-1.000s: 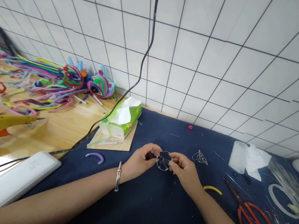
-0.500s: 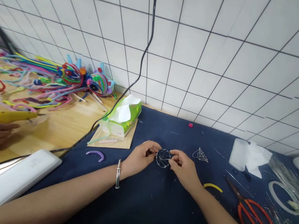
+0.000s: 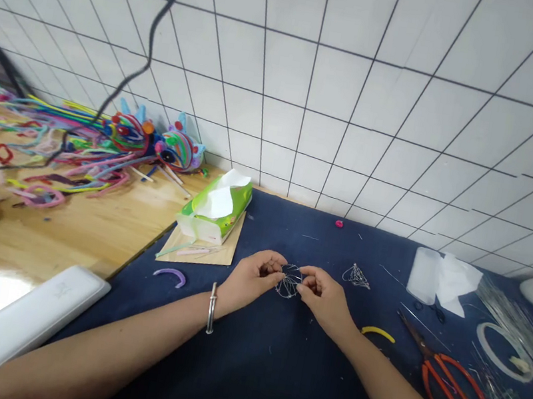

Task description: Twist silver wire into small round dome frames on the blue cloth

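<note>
Over there, the left hand and right hand each pinch, thumb against finger, opposite sides of a small, round openwork frame of silvery wire, between them over the dark-blue-covered counter; whether it touches down, I can't tell. Wire that thin probably bends easily, so I'd grip lightly, matching the pressure on both sides.

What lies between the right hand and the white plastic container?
The head view shows a loose wire frame, then a thin wire, between the right hand and plastic container.
</note>
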A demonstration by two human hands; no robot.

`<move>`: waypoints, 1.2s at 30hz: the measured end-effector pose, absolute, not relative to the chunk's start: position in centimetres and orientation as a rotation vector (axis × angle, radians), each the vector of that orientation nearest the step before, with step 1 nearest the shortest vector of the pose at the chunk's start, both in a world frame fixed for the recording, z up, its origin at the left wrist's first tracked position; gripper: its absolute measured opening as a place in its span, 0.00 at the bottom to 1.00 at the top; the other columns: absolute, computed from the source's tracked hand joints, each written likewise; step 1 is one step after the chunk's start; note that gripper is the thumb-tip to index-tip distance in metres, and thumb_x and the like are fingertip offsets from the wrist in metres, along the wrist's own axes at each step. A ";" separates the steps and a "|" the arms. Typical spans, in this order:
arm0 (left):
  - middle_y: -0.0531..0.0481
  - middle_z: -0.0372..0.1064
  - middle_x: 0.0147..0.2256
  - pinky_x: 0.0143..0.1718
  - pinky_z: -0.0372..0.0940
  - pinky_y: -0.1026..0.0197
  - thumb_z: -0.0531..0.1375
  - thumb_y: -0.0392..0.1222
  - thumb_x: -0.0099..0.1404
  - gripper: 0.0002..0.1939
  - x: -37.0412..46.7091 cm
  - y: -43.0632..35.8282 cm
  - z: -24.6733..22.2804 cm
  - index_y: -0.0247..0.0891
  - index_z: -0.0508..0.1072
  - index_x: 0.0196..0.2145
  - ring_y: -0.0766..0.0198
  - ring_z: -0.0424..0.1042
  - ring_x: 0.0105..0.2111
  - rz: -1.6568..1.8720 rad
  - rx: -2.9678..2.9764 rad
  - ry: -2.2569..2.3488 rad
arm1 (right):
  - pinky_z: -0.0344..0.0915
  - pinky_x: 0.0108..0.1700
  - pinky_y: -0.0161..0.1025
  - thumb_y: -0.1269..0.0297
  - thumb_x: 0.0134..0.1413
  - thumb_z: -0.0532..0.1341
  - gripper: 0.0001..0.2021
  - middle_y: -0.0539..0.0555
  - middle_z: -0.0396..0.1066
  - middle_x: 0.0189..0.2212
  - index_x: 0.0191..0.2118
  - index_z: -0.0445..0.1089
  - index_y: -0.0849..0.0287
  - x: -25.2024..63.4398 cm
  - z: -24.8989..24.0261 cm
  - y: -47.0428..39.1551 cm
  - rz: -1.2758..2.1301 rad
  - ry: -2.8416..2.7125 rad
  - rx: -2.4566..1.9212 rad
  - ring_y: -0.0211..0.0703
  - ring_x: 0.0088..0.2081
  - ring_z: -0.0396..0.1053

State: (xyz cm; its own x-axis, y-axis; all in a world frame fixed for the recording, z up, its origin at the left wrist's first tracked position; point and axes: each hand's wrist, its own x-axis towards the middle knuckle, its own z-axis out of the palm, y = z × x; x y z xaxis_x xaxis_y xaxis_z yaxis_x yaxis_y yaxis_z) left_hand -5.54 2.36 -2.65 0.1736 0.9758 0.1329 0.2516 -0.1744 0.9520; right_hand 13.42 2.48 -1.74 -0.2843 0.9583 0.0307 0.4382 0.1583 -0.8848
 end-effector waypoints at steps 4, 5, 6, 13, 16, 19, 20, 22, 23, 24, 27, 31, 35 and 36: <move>0.51 0.64 0.31 0.32 0.61 0.64 0.57 0.38 0.57 0.10 -5.6 2.9 -1.8 0.38 0.68 0.38 0.68 0.64 0.29 1.193 1.768 1.297 | 0.62 0.34 0.35 0.66 0.47 0.55 0.15 0.48 0.67 0.26 0.43 0.65 0.56 12.9 -1.3 3.1 1.020 -1.784 -1.322 0.36 0.28 0.65; 0.51 0.64 0.31 0.32 0.61 0.64 0.57 0.37 0.57 0.09 -5.6 3.0 -1.8 0.39 0.69 0.38 0.68 0.64 0.29 1.193 1.814 1.301 | 0.62 0.35 0.36 0.66 0.46 0.55 0.15 0.48 0.67 0.26 0.43 0.65 0.56 12.9 -1.3 3.2 1.005 -1.790 -1.335 0.36 0.28 0.66; 0.51 0.64 0.30 0.31 0.61 0.65 0.57 0.37 0.57 0.09 -5.7 3.1 -1.8 0.39 0.69 0.38 0.68 0.64 0.29 1.176 1.849 1.297 | 0.62 0.35 0.36 0.66 0.46 0.55 0.14 0.47 0.67 0.26 0.42 0.65 0.56 12.9 -1.3 3.2 0.992 -1.800 -1.353 0.36 0.28 0.66; 0.51 0.64 0.31 0.32 0.62 0.64 0.57 0.37 0.56 0.11 -6.1 3.3 -2.9 0.39 0.69 0.39 0.68 0.65 0.29 1.112 1.783 1.255 | 0.62 0.34 0.35 0.67 0.46 0.55 0.14 0.47 0.67 0.25 0.42 0.66 0.55 13.2 -1.7 2.9 0.960 -1.848 -1.392 0.36 0.27 0.65; 0.50 0.64 0.32 0.32 0.62 0.64 0.57 0.38 0.56 0.11 -6.3 3.2 -2.8 0.38 0.68 0.39 0.68 0.65 0.30 1.122 1.740 1.243 | 0.62 0.34 0.35 0.66 0.46 0.55 0.14 0.47 0.67 0.26 0.42 0.65 0.54 13.2 -1.7 2.8 0.944 -1.855 -1.388 0.36 0.27 0.65; 0.50 0.63 0.32 0.31 0.61 0.64 0.56 0.39 0.58 0.10 -6.4 3.0 -2.6 0.38 0.68 0.39 0.68 0.64 0.29 1.108 1.736 1.250 | 0.62 0.34 0.36 0.66 0.46 0.55 0.15 0.47 0.66 0.26 0.43 0.65 0.54 13.1 -1.9 2.7 0.926 -1.862 -1.380 0.36 0.27 0.64; 0.51 0.63 0.32 0.31 0.61 0.64 0.56 0.40 0.58 0.11 -6.5 3.0 -2.5 0.38 0.67 0.40 0.69 0.64 0.29 1.108 1.734 1.258 | 0.62 0.34 0.36 0.67 0.46 0.55 0.15 0.47 0.66 0.26 0.43 0.65 0.54 13.1 -1.9 2.6 0.923 -1.865 -1.378 0.36 0.27 0.64; 0.51 0.63 0.32 0.31 0.61 0.64 0.56 0.40 0.58 0.11 -6.5 3.0 -2.4 0.38 0.67 0.40 0.68 0.64 0.29 1.116 1.728 1.277 | 0.63 0.35 0.36 0.67 0.47 0.54 0.15 0.47 0.66 0.26 0.44 0.65 0.54 13.0 -1.8 2.3 0.914 -1.873 -1.374 0.36 0.27 0.65; 0.51 0.63 0.32 0.32 0.61 0.64 0.55 0.41 0.59 0.11 -6.5 3.0 -2.3 0.38 0.67 0.40 0.68 0.64 0.29 1.121 1.723 1.286 | 0.63 0.35 0.36 0.68 0.47 0.54 0.15 0.47 0.67 0.27 0.44 0.64 0.54 13.0 -1.6 2.2 0.901 -1.883 -1.370 0.36 0.27 0.65; 0.50 0.63 0.32 0.32 0.61 0.64 0.55 0.41 0.59 0.11 -6.5 2.9 -2.3 0.38 0.67 0.40 0.68 0.64 0.29 1.126 1.719 1.293 | 0.63 0.35 0.36 0.68 0.47 0.54 0.16 0.48 0.67 0.27 0.44 0.64 0.54 13.1 -1.2 2.1 0.877 -1.899 -1.362 0.36 0.28 0.65; 0.50 0.63 0.32 0.33 0.61 0.63 0.54 0.43 0.60 0.11 -6.5 2.9 -2.0 0.38 0.67 0.40 0.67 0.63 0.30 1.146 1.708 1.305 | 0.62 0.37 0.36 0.66 0.48 0.54 0.13 0.49 0.68 0.31 0.42 0.67 0.54 14.5 1.1 2.3 0.714 -1.954 -1.360 0.37 0.31 0.66; 0.51 0.63 0.31 0.32 0.60 0.64 0.54 0.44 0.60 0.12 -6.5 2.8 -1.9 0.37 0.67 0.40 0.67 0.63 0.30 1.239 1.679 1.344 | 0.62 0.36 0.37 0.61 0.50 0.54 0.11 0.51 0.70 0.32 0.37 0.69 0.55 19.1 5.1 4.0 0.461 -1.924 -1.497 0.39 0.32 0.67; 0.51 0.63 0.30 0.31 0.60 0.64 0.53 0.42 0.60 0.10 -6.4 2.5 -1.7 0.37 0.67 0.38 0.67 0.62 0.29 1.382 1.685 1.381 | 0.60 0.33 0.36 0.60 0.48 0.55 0.09 0.49 0.71 0.28 0.33 0.70 0.56 24.1 7.2 5.6 0.392 -2.061 -1.659 0.39 0.29 0.67; 0.51 0.62 0.30 0.31 0.60 0.64 0.53 0.42 0.60 0.09 -6.3 2.4 -1.6 0.37 0.67 0.38 0.67 0.62 0.28 1.410 1.712 1.373 | 0.60 0.32 0.35 0.60 0.48 0.55 0.09 0.50 0.71 0.28 0.32 0.70 0.56 25.0 7.2 5.9 0.424 -2.130 -1.684 0.39 0.29 0.67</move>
State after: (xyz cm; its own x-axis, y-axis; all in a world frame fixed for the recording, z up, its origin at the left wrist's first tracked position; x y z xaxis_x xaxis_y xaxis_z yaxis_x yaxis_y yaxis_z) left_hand -6.33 2.36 -1.65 -0.0596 0.9175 0.3933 0.3685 -0.3459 0.8629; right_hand 24.96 5.86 7.24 -0.2013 0.9727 0.1151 0.8543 0.2318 -0.4652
